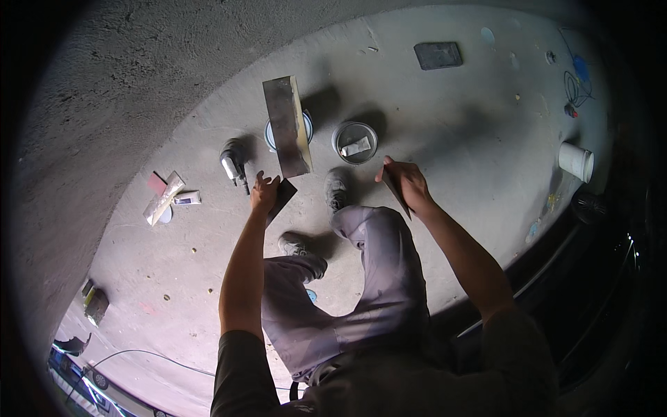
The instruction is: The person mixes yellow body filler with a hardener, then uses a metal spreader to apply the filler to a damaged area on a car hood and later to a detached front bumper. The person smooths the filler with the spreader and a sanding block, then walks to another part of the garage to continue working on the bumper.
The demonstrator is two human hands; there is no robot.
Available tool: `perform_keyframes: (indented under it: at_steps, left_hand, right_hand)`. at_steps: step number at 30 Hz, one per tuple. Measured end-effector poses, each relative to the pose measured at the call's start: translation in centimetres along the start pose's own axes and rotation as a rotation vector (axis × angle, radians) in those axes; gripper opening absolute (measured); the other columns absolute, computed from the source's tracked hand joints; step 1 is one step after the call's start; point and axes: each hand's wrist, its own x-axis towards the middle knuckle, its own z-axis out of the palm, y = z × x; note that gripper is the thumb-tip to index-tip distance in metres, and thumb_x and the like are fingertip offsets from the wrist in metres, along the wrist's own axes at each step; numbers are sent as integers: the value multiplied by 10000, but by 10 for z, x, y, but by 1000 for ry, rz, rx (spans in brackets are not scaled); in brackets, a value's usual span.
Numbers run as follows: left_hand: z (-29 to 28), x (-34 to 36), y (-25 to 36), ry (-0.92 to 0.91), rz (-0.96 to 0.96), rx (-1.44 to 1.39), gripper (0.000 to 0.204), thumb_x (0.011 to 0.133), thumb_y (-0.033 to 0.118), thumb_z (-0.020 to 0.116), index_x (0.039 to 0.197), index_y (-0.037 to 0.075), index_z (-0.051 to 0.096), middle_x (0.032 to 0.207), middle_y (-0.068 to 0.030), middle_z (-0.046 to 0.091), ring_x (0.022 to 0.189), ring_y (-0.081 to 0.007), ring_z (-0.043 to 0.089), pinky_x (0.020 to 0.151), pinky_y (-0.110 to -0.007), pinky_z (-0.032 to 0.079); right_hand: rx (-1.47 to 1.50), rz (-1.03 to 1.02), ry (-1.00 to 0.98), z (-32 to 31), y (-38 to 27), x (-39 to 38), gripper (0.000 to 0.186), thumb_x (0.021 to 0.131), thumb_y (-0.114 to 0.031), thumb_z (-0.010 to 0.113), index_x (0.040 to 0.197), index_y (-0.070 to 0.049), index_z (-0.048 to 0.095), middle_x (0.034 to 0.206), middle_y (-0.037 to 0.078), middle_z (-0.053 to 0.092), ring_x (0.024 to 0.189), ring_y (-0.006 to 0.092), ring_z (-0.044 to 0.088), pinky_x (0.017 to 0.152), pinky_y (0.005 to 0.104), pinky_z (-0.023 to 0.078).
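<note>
My left hand (265, 191) grips a dark flat scraper (283, 198) at its edge, a few fingers raised. In my right hand (406, 186) is a second dark thin blade (394, 191), held edge-on. Between and just beyond my hands, a long metal plate (281, 125) with a cream smear along one side lies across a round tub (308, 130). Right of it, an open round tin (370, 142) has a white tube (356, 146) on it. A power tool (232, 163) lies on the floor beyond my left hand.
Far left are smeared spreaders (165, 198) with a white tube (187, 197), beside a rough grey wall (104, 69). A black slab (438, 55), white bucket (575, 162) and blue hose (577, 90) lie around. A dark glossy body (611, 271), possibly a car, borders the lower right.
</note>
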Motion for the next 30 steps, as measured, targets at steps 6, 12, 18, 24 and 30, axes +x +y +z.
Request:
perform_keyframes:
  at_steps: [6, 12, 18, 24, 30]
  left_hand:
    - [9, 44, 6, 0, 86, -279, 450, 996, 475, 614, 1229, 110, 736, 1199, -125, 749, 1125, -335, 704, 956, -407, 535]
    - [11, 33, 44, -101, 143, -468, 340, 984, 325, 709, 1102, 9, 753, 960, -155, 771, 886, -198, 743, 820, -340, 545]
    - [12, 17, 85, -37, 295, -330, 526, 1025, 518, 599, 1087, 23, 768, 972, -226, 751, 909, -339, 747, 825, -418, 556]
    - [-11, 16, 68, -39, 172, -373, 607, 1034, 573, 551, 1061, 6, 766, 892, -232, 735, 863, -321, 732, 814, -430, 542]
    - [-34, 30, 42, -15, 118, -411, 692, 1013, 643, 526, 1074, -4, 762, 973, -235, 746, 961, -341, 735, 874, -424, 539]
  right_hand:
    - [-381, -107, -287, 81, 91, 185, 477, 973, -438, 710, 1211, -25, 721, 1126, 102, 750, 1028, 168, 682, 934, 307, 509]
    - [-497, -183, -677, 110, 122, 254, 459, 985, -449, 693, 1040, 6, 710, 835, 27, 669, 803, 104, 577, 755, 310, 473]
    - [-295, -351, -362, 40, 156, 206, 391, 1025, -360, 659, 1053, 26, 719, 808, 80, 683, 783, 121, 595, 773, 300, 473]
    - [-276, -138, -228, -2, 234, 178, 349, 1025, -315, 685, 1103, 22, 731, 916, 16, 716, 888, 74, 609, 821, 272, 481]
    - [-598, -35, 39, -2, 307, 181, 474, 973, -502, 700, 1118, -53, 750, 941, 78, 727, 950, 182, 659, 855, 346, 490]
